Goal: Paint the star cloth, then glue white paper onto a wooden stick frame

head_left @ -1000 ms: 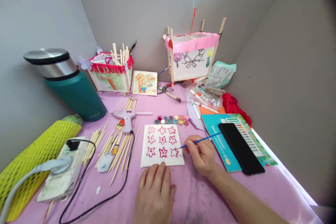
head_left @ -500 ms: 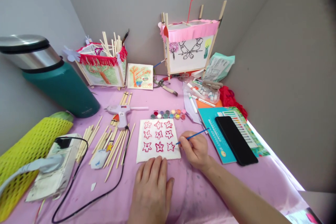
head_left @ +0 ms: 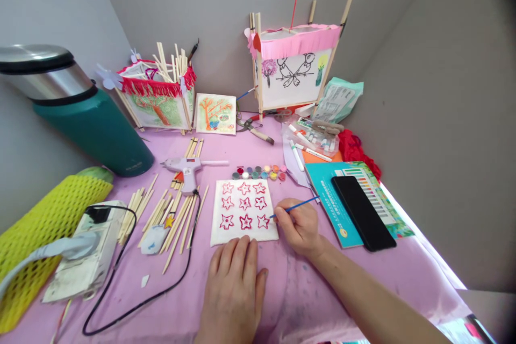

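Observation:
A white square sheet (head_left: 243,228) with several red star outlines lies on the pink tabletop (head_left: 298,295). My left hand (head_left: 236,287) rests flat below it, fingers together, fingertips on the sheet's lower edge. My right hand (head_left: 299,227) pinches a thin blue paintbrush (head_left: 300,206), its tip at the lower right star. A strip of small paint pots (head_left: 260,173) sits just above the sheet.
Bamboo sticks (head_left: 179,220) and a glue gun (head_left: 187,167) lie at left, with a power strip (head_left: 83,255), black cord, yellow mesh roll (head_left: 44,226) and teal flask (head_left: 86,123). Two paper lanterns (head_left: 296,72) stand at the back. A black phone (head_left: 358,212) lies on a teal booklet at right.
The view has shifted slightly. My right hand and the brush tip stay at the lower right star with small movement; my left hand keeps pressing the sheet's lower edge.

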Demonstrator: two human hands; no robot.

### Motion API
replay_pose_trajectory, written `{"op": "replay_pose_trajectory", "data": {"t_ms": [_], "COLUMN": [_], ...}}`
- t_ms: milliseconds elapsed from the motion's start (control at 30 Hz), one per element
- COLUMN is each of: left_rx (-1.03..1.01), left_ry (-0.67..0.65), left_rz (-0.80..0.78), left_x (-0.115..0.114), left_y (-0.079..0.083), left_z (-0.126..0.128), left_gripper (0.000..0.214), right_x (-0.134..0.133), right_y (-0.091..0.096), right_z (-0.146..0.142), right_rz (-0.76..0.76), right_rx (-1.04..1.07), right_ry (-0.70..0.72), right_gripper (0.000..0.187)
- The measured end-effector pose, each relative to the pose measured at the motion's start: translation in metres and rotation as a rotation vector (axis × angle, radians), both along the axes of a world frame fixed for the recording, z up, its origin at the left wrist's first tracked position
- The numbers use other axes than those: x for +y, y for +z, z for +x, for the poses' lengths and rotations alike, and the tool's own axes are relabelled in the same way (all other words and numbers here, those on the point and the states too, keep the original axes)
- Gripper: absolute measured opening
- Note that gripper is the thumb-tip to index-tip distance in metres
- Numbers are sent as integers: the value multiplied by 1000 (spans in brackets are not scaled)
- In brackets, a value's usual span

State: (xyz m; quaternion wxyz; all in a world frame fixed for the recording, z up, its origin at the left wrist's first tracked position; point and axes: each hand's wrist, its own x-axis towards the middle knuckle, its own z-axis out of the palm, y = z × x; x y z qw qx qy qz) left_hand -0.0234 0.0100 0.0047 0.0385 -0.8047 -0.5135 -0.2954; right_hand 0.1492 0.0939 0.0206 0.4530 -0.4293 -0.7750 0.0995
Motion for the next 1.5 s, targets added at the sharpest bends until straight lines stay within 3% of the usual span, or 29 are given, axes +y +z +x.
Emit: {"op": "replay_pose_trajectory", "data": {"t_ms": [1500], "left_rx": [20], "left_ry": [9], "left_rz": [-22], "left_x": [0], "left_y": [2], "left_z": [0], "left_gripper": [31], "right_x": [1], "right_y": [1], "right_z": [-2], "right_rz": [51], "right_rx": [-27], "right_ry": [63], "right_gripper": [17]}}
